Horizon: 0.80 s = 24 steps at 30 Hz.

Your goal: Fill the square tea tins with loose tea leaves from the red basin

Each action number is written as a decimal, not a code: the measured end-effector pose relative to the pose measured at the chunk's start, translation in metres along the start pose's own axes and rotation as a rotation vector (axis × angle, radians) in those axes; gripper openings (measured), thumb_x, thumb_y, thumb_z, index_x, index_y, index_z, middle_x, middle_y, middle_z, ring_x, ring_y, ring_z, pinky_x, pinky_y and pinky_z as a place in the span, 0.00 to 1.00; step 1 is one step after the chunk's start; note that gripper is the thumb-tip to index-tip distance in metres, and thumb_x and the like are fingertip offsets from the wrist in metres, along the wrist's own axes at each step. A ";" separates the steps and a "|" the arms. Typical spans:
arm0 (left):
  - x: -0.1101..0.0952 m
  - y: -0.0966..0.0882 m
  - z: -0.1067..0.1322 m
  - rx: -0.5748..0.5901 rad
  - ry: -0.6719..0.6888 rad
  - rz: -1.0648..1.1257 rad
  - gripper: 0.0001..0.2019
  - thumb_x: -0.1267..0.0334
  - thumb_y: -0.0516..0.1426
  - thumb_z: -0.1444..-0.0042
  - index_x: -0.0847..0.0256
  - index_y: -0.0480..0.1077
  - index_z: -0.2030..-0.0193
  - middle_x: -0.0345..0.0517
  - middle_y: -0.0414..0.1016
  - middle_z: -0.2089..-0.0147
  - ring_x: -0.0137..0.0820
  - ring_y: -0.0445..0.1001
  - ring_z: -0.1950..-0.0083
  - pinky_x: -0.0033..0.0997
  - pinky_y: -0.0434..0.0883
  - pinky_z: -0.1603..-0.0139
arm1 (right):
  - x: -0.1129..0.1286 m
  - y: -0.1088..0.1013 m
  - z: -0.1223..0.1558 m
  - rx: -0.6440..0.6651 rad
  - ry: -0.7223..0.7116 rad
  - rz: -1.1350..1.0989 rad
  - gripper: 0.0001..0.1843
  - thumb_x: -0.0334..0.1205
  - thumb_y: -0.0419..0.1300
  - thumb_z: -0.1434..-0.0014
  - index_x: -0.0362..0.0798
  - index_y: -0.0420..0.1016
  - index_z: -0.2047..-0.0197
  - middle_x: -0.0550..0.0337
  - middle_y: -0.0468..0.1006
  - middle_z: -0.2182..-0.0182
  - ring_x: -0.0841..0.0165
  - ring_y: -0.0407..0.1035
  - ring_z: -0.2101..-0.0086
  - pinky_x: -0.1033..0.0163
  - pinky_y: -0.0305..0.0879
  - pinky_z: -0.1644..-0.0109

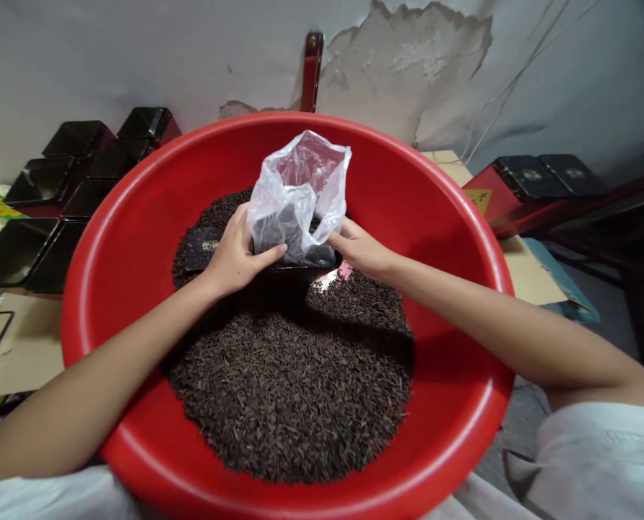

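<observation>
A big red plastic basin (138, 217) sits in front of me, holding a heap of dark loose tea leaves (294, 383). A clear plastic bag (300, 191) stands open at its top over a black tin (206, 249) that lies half buried in the leaves. My left hand (238, 253) is closed on the bag's left side, thumb pressed across its front. My right hand (362, 249) grips the bag's right side, fingers curled behind it. Some dark leaves show inside the bag's bottom.
Several black open tins (56, 180) are stacked at the back left. More black tins on red boxes (533, 180) stand at the right, beside a cardboard sheet (528, 271). A peeling white wall (408, 58) rises close behind the basin.
</observation>
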<state>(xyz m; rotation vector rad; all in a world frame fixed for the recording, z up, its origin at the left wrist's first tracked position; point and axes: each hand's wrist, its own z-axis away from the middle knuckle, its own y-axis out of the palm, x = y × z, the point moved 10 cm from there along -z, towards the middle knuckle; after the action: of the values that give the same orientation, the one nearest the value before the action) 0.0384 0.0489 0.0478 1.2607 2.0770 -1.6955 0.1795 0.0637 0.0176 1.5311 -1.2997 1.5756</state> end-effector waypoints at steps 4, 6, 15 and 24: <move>-0.010 0.000 0.002 -0.028 0.032 -0.160 0.29 0.47 0.60 0.50 0.60 0.62 0.46 0.58 0.59 0.41 0.51 0.56 0.38 0.55 0.53 0.33 | 0.000 -0.007 0.001 -0.195 -0.028 0.066 0.22 0.59 0.59 0.49 0.48 0.76 0.64 0.50 0.66 0.48 0.60 0.61 0.44 0.48 0.55 0.36; -0.015 0.007 0.004 0.007 0.045 -0.159 0.30 0.46 0.60 0.51 0.61 0.61 0.46 0.59 0.60 0.42 0.53 0.56 0.38 0.57 0.51 0.33 | 0.008 -0.003 0.004 -0.203 -0.070 0.131 0.17 0.53 0.63 0.53 0.47 0.76 0.68 0.50 0.66 0.52 0.60 0.63 0.47 0.48 0.56 0.36; -0.020 0.018 0.001 0.044 0.026 -0.126 0.29 0.62 0.57 0.54 0.60 0.58 0.43 0.57 0.58 0.38 0.51 0.54 0.36 0.56 0.53 0.34 | 0.020 0.001 0.012 -0.283 -0.074 0.306 0.17 0.31 0.58 0.57 0.48 0.71 0.60 0.54 0.65 0.59 0.62 0.64 0.55 0.51 0.62 0.43; -0.029 -0.018 0.000 -0.058 -0.004 -0.331 0.22 0.51 0.61 0.56 0.59 0.66 0.56 0.57 0.65 0.50 0.57 0.59 0.44 0.60 0.56 0.40 | -0.003 -0.009 0.008 -0.360 -0.008 0.084 0.32 0.66 0.40 0.40 0.51 0.64 0.48 0.50 0.65 0.48 0.62 0.61 0.47 0.50 0.61 0.42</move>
<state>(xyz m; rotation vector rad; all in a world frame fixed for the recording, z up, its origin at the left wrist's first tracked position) 0.0444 0.0351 0.0780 0.9347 2.4206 -1.7427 0.1913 0.0601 0.0162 1.2727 -1.5708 1.2965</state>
